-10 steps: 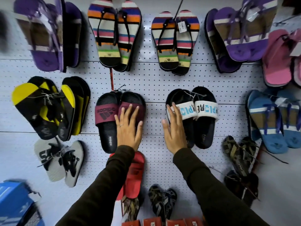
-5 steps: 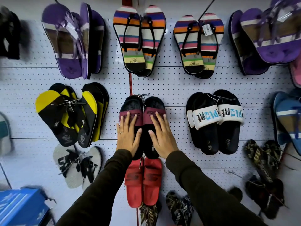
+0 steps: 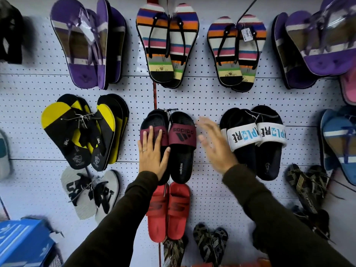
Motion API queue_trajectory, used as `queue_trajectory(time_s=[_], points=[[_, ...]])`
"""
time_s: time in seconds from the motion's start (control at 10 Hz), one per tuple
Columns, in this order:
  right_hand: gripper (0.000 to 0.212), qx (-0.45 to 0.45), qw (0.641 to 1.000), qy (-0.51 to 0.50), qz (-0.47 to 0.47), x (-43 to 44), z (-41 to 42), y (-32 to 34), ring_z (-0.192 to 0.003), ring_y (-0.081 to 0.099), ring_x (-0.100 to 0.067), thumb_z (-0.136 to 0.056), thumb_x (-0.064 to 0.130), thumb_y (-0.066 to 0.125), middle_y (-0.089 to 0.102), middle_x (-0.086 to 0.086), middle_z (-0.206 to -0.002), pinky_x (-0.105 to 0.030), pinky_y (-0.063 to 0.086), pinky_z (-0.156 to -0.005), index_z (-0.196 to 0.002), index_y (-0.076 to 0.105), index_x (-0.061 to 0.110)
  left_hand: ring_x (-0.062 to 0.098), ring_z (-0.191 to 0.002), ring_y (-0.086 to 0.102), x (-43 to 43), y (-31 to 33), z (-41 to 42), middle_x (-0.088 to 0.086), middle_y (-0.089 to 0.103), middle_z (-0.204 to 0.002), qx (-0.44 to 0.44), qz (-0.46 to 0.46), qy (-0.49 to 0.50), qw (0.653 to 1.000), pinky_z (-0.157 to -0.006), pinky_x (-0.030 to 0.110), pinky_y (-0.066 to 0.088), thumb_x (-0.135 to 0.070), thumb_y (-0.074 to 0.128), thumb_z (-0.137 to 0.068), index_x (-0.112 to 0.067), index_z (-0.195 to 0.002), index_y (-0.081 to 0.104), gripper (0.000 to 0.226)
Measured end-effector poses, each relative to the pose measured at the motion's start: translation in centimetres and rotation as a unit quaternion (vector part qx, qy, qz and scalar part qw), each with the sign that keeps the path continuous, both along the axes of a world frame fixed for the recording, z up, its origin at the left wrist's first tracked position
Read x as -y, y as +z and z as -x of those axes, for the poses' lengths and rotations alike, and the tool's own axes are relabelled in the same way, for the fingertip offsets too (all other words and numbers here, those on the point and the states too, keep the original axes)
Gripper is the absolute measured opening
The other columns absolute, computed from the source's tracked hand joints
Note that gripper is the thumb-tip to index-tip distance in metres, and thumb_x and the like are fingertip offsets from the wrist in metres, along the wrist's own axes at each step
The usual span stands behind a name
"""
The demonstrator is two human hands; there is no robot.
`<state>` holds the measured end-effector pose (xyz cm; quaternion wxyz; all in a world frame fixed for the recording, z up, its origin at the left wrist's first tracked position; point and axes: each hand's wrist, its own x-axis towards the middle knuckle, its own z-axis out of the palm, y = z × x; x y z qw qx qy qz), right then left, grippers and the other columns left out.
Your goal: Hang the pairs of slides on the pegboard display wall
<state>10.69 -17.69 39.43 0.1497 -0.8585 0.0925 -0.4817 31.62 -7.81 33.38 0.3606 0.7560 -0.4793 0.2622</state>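
Maroon-strapped black slides (image 3: 181, 149), red pair (image 3: 169, 211), seemingly pale dotted pegboard (image 3: 212, 97)

White pegboard (image 3: 208, 97), hung slide pairs (image 3: 182, 147), flip-flops (image 3: 167, 45)

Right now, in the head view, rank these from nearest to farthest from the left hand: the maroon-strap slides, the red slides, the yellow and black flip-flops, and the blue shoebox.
1. maroon-strap slides: under the left hand, which lies on them.
2. red slides: just below.
3. yellow and black flip-flops: off to the left.
4. blue shoebox: bottom left corner.
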Motion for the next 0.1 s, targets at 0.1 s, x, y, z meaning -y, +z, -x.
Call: queue_trajectory(time_s=[0.1], points=[[0.035,0.161,0.986,-0.007,0.048,1.07,6.55,6.80,-0.135,0.052,-0.009,-0.105,0.045,0.038,0.051,0.015,-0.146,-0.033,0.047,-0.106,-0.139,0.049,0.044,0.025,-0.154,-0.003,1.07,1.78,2.33,0.003,0.003,-0.166,0.039,0.031,-0.016,0.999,-0.125,0.049,0.003,-0.049,0.030,-0.096,-0.026,-0.155,0.015,0.065]])
